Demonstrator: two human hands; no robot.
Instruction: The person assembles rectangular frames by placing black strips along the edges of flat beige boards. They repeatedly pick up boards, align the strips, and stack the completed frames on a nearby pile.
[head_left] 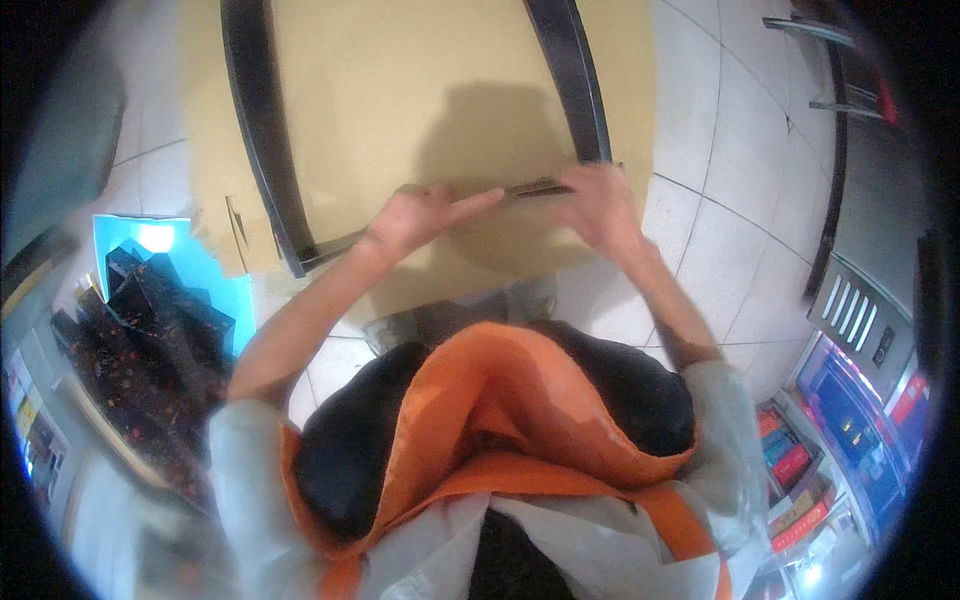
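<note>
Head view: two dark, smooth bars [572, 80] lie along flat tan sheet [350, 120]; one thin dark strip [537, 187] runs between their near ends. Left hand [415, 218] at strip, forefinger extended; right hand [603, 208] blurred, fingers partly bent near right bar's end. Cannot tell whether either grips. Red boxes' [790, 460] print unreadable. One orange cloth apron [560, 405]. Pale floor tiles [690, 235].

Worn on the left of the person's head, the fisheye camera looks steeply down and forward over the orange apron [560, 385] along the bottom, close above the left fingers [472, 206] and right fingers [580, 182] near mid-view. The tan sheet [365, 100] runs beyond the top edge; the tiled floor [690, 215] bends toward a dark round rim.
</note>
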